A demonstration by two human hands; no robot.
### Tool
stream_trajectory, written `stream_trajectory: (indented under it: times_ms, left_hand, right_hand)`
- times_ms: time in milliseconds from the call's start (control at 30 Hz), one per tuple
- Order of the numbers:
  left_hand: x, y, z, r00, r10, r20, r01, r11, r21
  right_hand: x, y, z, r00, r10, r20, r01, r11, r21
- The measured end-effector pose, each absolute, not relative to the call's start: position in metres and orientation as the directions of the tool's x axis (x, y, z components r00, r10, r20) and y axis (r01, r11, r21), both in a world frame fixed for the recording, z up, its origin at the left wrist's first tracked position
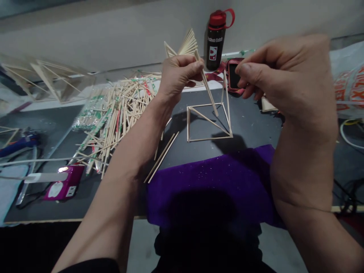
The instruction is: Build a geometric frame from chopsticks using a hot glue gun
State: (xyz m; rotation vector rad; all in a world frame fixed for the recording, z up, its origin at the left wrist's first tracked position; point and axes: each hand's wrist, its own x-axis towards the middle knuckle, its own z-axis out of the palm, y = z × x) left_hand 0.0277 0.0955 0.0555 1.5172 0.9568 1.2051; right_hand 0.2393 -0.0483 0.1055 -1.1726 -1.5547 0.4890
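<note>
My left hand [182,72] pinches a pair of thin wooden sticks [209,91] that slant down to the right over a stick frame. That frame [210,139] lies on the dark tabletop, a square with a diagonal stick across it and further sticks rising from its back right side. My right hand [275,76] is raised at the right, thumb and fingers pressed together; whether something tiny is between them is hidden. Behind my left hand stands a fan of pale sticks [189,42]. Two loose sticks [163,157] lie beside my left forearm.
A heap of sticks [125,110] covers the left middle. A dark bottle [215,45] with a red lid stands at the back, near a phone [234,76]. Purple cloth [207,182] lies in front. At left are a magenta power block [68,182], a blue tool [21,144] and more stick frames [51,79].
</note>
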Motion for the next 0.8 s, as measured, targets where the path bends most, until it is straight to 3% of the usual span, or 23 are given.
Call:
stream_trajectory:
  times_ms: [133, 300, 667, 800]
  left_hand:
    - [0.024, 0.093, 0.054, 0.280, 0.949, 0.146, -0.025, -0.145, 0.989]
    - [0.025, 0.090, 0.049, 0.310, 0.949, 0.061, 0.079, -0.089, 0.993]
    - [0.026, 0.080, 0.046, 0.371, 0.929, 0.001, 0.230, -0.093, 0.969]
    - [0.026, 0.078, 0.047, 0.408, 0.913, 0.004, 0.172, -0.081, 0.982]
  right_hand:
    - [0.239, -0.047, 0.107, 0.053, 0.885, 0.463, 0.454, 0.392, -0.801]
    - [0.238, -0.048, 0.108, 0.018, 0.888, 0.460, 0.497, 0.392, -0.774]
    - [0.241, -0.046, 0.107, -0.060, 0.898, 0.437, 0.567, 0.391, -0.725]
    - [0.239, -0.046, 0.109, -0.077, 0.910, 0.408, 0.590, 0.372, -0.717]
